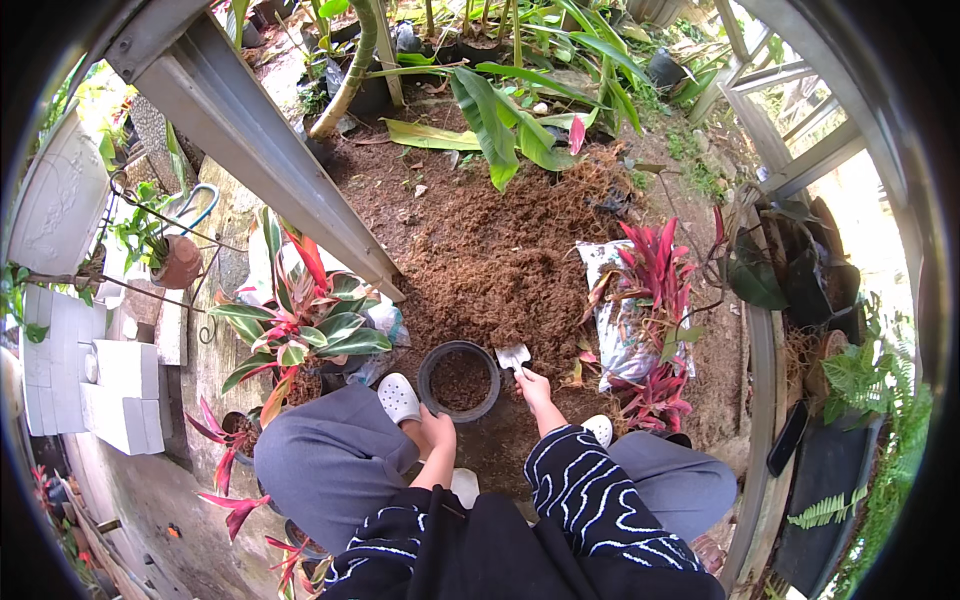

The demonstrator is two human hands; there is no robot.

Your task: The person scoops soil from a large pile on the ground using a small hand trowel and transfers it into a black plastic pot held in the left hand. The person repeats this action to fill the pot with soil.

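A round black plastic plant pot (494,382) stands on the ground between my feet, with dark brown soil (459,379) inside it. My left hand (437,430) is at the near left of the pot and holds its rim; some of the fingers are hidden. In my right hand (533,388) is the handle of a small hand trowel (514,355). The trowel's pale metal blade rests at the near edge of a heap of loose brown soil (495,277), just right of the pot.
Left of the pot grows a pink-and-green leafed potted plant (307,322), near a slanting metal post (300,165). Red-leaved plants (656,262) lie over a printed plastic sack (619,345) on the right. Broad green leaves (487,120) hang beyond the heap. A wooden frame (761,420) borders the right side.
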